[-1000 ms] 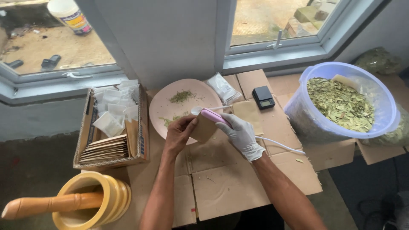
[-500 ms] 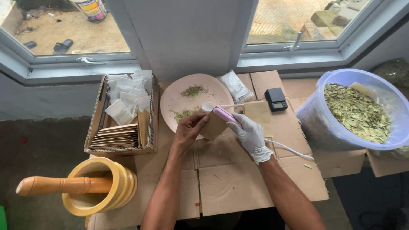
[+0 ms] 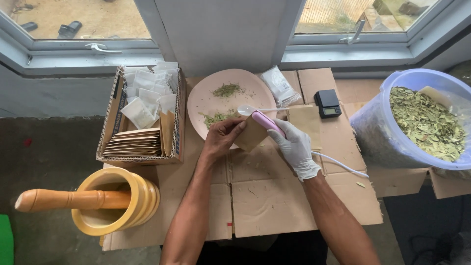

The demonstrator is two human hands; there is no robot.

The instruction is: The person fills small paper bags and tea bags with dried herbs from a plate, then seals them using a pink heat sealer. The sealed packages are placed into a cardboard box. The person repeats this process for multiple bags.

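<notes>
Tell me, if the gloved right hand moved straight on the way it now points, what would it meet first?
Most likely the pink plate: the right hand points up-left, its pink tool already clamped on the brown pouch at the plate's edge. Height is hard to judge.

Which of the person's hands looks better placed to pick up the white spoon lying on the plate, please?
Probably the left. The left hand is bare and only pinches the brown paper packet, with its fingertips near the white spoon on the pink plate. The gloved right hand is wrapped around the pink corded tool.
</notes>
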